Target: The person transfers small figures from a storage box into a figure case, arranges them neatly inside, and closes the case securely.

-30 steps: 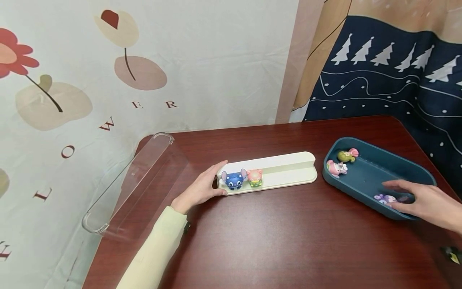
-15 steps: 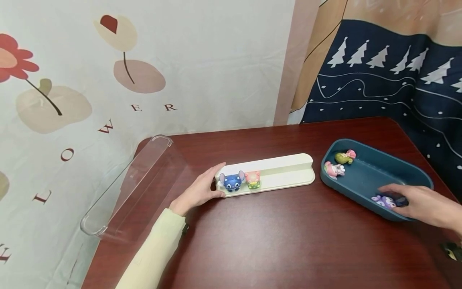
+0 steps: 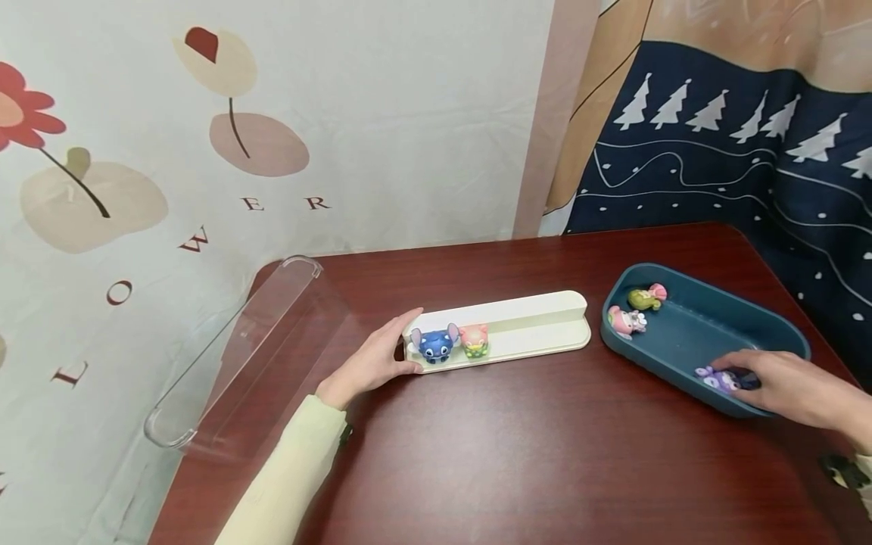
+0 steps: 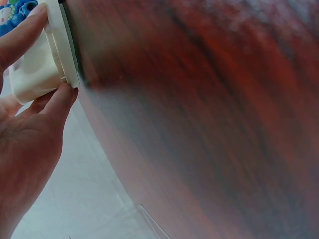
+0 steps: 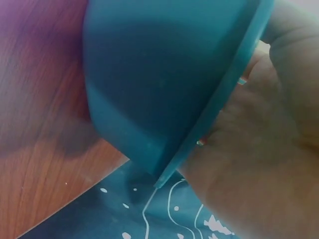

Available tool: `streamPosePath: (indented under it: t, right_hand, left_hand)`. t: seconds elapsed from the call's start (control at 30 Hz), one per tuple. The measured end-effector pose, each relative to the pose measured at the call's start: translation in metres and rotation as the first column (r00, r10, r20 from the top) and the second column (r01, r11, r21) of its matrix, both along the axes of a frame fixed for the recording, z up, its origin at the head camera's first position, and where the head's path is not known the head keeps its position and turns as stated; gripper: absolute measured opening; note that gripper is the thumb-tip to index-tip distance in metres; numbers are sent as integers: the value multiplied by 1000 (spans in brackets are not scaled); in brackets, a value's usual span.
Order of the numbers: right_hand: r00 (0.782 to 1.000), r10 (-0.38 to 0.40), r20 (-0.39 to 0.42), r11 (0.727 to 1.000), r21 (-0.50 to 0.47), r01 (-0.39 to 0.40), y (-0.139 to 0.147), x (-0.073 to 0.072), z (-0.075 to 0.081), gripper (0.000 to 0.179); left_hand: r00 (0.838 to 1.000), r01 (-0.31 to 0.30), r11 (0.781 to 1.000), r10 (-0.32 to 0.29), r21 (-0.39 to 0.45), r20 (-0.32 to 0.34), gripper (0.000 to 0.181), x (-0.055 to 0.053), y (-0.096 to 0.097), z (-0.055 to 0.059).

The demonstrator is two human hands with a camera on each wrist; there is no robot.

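Note:
My left hand (image 3: 373, 357) grips the left end of a cream two-level display base (image 3: 538, 333), thumb at the front edge and fingers behind, as the left wrist view also shows. On the base's lower step stand a blue big-eared figurine (image 3: 436, 344) and, beside it, a pink figurine (image 3: 474, 341) with a green lower part. My right hand (image 3: 783, 382) reaches over the near rim of a dark teal bin (image 3: 702, 325) and pinches a purple figurine (image 3: 718, 380) with dark ears, partly hidden by the fingers. In the right wrist view the bin's outer wall (image 5: 149, 84) hides it.
Two more figurines sit at the bin's left end: an olive one (image 3: 642, 300) with a pink top and a pink-and-white one (image 3: 625, 322). A clear plastic cover (image 3: 238, 356) lies at the left edge of the brown table (image 3: 490, 446), near a printed cloth (image 3: 409, 129).
The right hand's fingers have closed in on the purple figurine, which has shifted slightly within the bin. The left hand keeps its grip on the display base. The head view has shifted a little.

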State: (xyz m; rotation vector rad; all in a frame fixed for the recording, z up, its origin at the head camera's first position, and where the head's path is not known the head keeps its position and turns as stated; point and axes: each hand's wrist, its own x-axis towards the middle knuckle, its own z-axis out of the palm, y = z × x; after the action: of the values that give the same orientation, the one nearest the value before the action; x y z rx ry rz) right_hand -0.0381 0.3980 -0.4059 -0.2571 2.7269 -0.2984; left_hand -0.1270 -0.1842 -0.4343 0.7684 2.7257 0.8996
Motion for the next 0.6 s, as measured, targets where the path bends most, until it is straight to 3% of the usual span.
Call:
streamPosePath:
  t: [0.23, 0.6]
  right_hand:
    - [997, 1, -77, 1000, -5, -1, -3, 3, -2, 45]
    - [978, -118, -174, 988, -115, 98, -8, 5, 7, 53]
  left_hand:
    - [1000, 9, 1000, -9, 5, 4, 99, 0, 0, -1]
    - [1000, -2, 1000, 2, 1, 14, 99, 0, 0, 0]
